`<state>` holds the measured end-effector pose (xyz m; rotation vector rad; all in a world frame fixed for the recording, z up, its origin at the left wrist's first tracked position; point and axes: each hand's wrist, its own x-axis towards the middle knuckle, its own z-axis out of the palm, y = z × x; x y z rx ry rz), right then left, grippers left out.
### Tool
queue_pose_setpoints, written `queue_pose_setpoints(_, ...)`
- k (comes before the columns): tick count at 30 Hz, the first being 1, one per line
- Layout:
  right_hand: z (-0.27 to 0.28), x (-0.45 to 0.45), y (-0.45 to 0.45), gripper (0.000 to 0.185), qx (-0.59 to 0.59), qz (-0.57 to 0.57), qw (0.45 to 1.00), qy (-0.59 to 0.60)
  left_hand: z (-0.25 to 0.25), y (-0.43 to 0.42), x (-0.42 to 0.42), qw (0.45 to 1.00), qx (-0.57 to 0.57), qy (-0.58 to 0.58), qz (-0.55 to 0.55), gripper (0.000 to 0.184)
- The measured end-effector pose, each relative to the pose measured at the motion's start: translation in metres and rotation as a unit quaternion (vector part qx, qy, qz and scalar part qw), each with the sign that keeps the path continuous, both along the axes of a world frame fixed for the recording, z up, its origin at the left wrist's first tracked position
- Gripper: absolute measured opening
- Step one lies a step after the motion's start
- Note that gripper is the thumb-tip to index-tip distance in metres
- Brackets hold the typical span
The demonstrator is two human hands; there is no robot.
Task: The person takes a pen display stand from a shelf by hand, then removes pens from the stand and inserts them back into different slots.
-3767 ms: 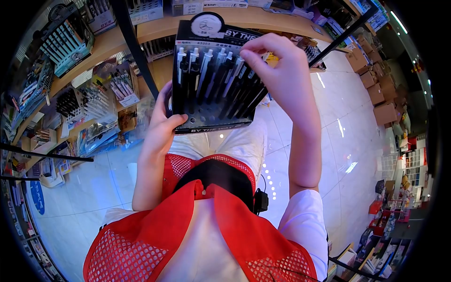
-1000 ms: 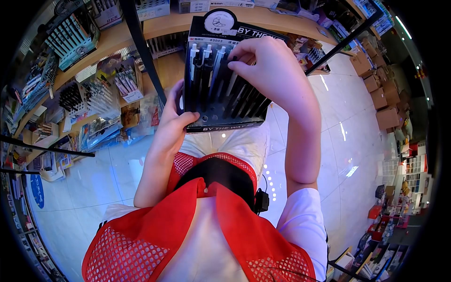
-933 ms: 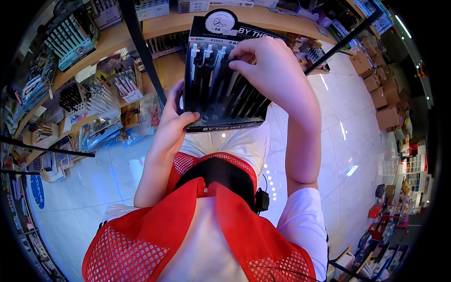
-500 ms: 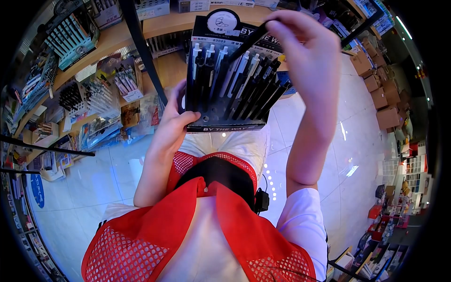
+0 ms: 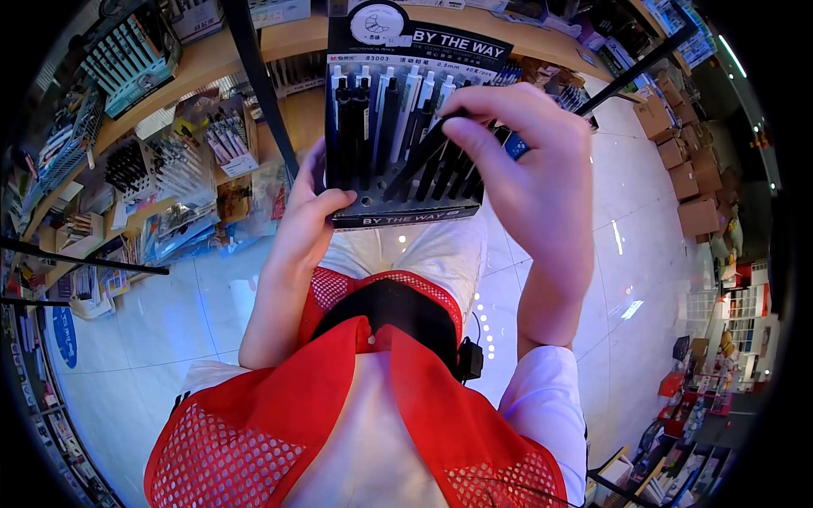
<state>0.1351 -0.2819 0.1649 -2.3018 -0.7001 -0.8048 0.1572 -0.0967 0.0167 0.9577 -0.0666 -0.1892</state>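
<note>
My left hand grips the lower left edge of a black pen display box, its thumb on the front corner. Black and white pens stand in the box's holes, with several bare holes near the front. My right hand pinches the top of a black pen between thumb and fingers. That pen is tilted, its lower end down near the front holes. Whether its tip sits in a hole, I cannot tell. Some pens at the right are hidden behind my right hand.
Wooden shelves with pen boxes and packets run behind and to the left. Black shelf posts rise beside the display box. Cardboard boxes are stacked on the right, beyond the tiled floor.
My right hand drew a black pen up out of the box, then brought it down toward the front holes. The box has shifted slightly up and left and shows more of its printed back.
</note>
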Motion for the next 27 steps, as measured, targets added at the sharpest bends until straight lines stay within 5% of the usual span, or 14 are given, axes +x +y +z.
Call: queue_pose_setpoints(27,-0.029,0.030,0.028,0.019,-0.084,-0.058,0.993,-0.052,0.007,-0.002,-0.007,1.000,-0.008,-0.010,-0.017,0.078)
